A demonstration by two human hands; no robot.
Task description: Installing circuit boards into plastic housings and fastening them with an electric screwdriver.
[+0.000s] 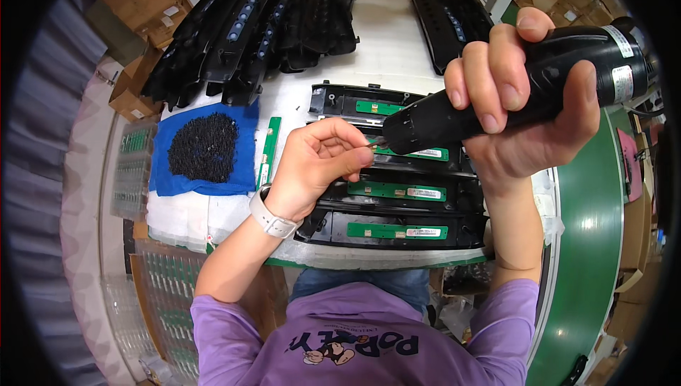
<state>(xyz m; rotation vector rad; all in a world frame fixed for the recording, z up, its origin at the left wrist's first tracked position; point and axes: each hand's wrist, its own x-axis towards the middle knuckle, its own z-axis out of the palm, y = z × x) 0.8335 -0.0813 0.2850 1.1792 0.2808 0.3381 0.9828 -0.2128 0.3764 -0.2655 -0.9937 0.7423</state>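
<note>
In my right hand [507, 113] is a black electric screwdriver [429, 122], its fingers wrapped round the body and its nose aimed left. My left hand [312, 163] wears a white watch, and its thumb and forefinger pinch together at the screwdriver's tip; whatever small piece they hold is too small to make out. Beneath both hands lie several long black plastic panels [326, 226] side by side, each with a green circuit board [360, 230] in it. The hands and screwdriver cover parts of the upper panels.
A heap of small black screws [204, 146] sits on a blue cloth [246, 120] at left. Beside it lies a loose green board [270, 146]. Stacked black panels [220, 46] fill the far left; more panels [434, 28] lie far right. A green surface [585, 244] runs along the right.
</note>
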